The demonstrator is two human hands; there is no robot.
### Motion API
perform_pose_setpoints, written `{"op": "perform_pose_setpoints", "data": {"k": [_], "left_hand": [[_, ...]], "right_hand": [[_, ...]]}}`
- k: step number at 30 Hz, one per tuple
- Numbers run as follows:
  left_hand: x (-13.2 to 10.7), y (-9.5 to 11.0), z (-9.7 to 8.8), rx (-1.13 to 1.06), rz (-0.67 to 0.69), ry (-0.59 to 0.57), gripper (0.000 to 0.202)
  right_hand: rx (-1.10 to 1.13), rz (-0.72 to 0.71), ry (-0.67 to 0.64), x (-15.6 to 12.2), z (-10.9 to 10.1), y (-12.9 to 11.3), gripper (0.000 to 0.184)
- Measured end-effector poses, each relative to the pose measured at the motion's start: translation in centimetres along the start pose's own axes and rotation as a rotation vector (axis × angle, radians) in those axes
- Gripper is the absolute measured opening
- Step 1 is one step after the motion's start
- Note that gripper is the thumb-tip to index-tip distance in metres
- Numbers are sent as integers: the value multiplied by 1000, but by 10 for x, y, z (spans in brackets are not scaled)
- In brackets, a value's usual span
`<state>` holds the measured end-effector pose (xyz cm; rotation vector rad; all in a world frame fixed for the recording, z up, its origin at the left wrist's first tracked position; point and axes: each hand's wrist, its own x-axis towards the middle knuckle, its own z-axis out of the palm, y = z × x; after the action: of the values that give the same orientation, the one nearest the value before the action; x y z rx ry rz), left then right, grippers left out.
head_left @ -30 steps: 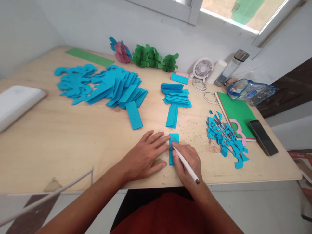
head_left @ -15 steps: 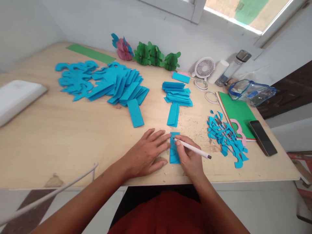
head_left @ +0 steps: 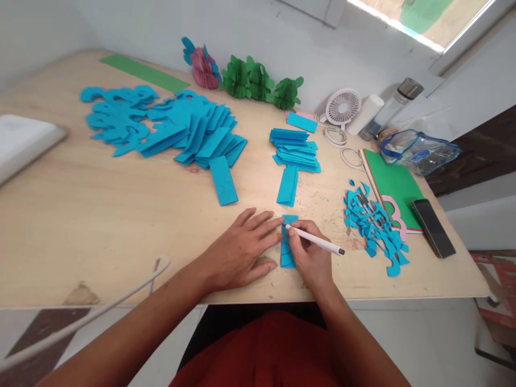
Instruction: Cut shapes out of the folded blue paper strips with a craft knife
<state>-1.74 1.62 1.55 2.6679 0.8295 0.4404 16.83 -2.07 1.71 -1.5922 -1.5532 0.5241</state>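
Observation:
A small blue folded paper strip point(head_left: 287, 258) with dark curved lines lies near the table's front edge. My left hand point(head_left: 244, 250) rests flat with fingers spread, its index and middle fingertips at the strip's left edge. In my right hand point(head_left: 312, 252) a white pen point(head_left: 318, 240) is pinched, its tip on the upper part of the strip. Just beyond lies another folded blue strip point(head_left: 287, 185), below a stack of blue folded paper point(head_left: 294, 149). To the left, a marked blue piece point(head_left: 223, 180) sticks out from a large heap of blue paper pieces point(head_left: 201, 131).
Blue paper scraps point(head_left: 373, 223) lie at right beside a green sheet stack point(head_left: 397, 188), a pink paper cutout point(head_left: 395, 216) and a phone point(head_left: 433, 228). Along the wall stand green paper crafts point(head_left: 258, 80), a small fan point(head_left: 342, 107) and a bottle point(head_left: 391, 110). A white cable point(head_left: 100, 312) crosses the front left.
The pen tip has moved slightly left on the blue strip, along with my right hand. My left hand stays in place. The camera view has shifted a little.

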Motion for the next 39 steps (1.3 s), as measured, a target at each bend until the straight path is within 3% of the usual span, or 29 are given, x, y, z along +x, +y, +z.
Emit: {"op": "perform_pose_setpoints", "data": {"k": [39], "left_hand": [[-1, -2, 2, 13, 16, 8, 45]], "right_hand": [[-117, -3, 10, -5, -5, -5, 15]]}}
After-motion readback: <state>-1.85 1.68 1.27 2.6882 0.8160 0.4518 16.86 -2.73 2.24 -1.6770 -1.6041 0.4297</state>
